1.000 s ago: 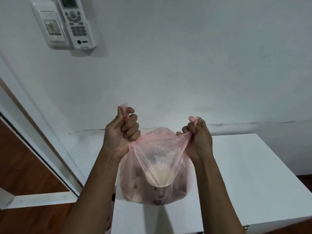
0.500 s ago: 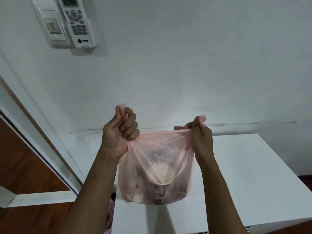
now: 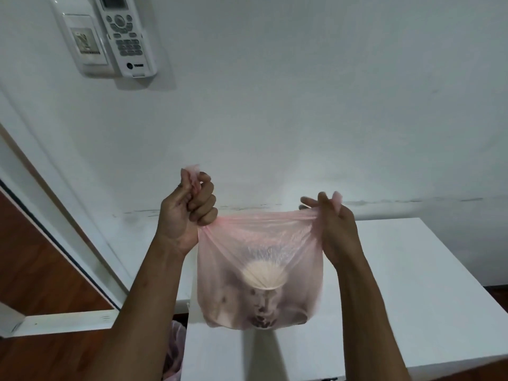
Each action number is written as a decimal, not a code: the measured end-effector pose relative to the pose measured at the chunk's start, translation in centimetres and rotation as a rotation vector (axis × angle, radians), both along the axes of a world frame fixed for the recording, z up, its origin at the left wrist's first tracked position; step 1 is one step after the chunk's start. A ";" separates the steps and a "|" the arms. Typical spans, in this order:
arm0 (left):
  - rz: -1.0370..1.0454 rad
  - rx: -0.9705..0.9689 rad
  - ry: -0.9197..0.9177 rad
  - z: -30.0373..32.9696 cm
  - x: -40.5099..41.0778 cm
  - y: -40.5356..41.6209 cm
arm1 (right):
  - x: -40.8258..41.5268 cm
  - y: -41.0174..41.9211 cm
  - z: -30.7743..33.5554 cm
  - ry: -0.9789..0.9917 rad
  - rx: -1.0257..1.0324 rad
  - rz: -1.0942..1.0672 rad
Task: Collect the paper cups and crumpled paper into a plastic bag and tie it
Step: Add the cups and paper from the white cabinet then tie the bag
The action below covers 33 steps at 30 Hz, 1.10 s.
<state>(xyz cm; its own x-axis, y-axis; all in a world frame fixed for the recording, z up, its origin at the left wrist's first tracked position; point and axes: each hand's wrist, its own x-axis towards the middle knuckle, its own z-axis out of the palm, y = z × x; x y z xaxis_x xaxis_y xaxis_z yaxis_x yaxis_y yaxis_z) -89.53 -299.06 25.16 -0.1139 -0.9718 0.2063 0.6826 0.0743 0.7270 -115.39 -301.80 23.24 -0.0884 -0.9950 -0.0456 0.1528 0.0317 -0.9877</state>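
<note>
Pink see-through plastic bag (image 3: 258,270) hangs in the air above the white table (image 3: 412,284), its mouth stretched flat between two hands. A pale paper cup (image 3: 262,277) shows through the film, with darker shapes under it. The left hand (image 3: 187,213) grips one bag corner in curled fingers. The right hand (image 3: 336,229) pinches the other corner. A remote control (image 3: 125,37) hangs on the wall (image 3: 302,105).

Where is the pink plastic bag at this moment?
In the head view, the pink plastic bag hangs at centre, gripped between the left hand and right hand, above the white table.
</note>
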 end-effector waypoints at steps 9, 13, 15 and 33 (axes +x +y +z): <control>0.035 0.032 -0.027 0.3 -0.9 0.1 | 1.5 0.0 0.9 -0.607 0.186 0.248; 0.038 0.063 -0.045 0.1 -0.9 -0.1 | 1.2 -0.3 1.3 -0.566 0.179 0.343; 0.026 0.089 -0.078 0.1 -1.0 -0.1 | 1.3 0.0 1.5 -0.518 0.163 0.365; 0.160 0.070 -0.522 -1.3 -6.4 0.2 | 5.0 1.5 0.0 -0.214 -0.126 0.131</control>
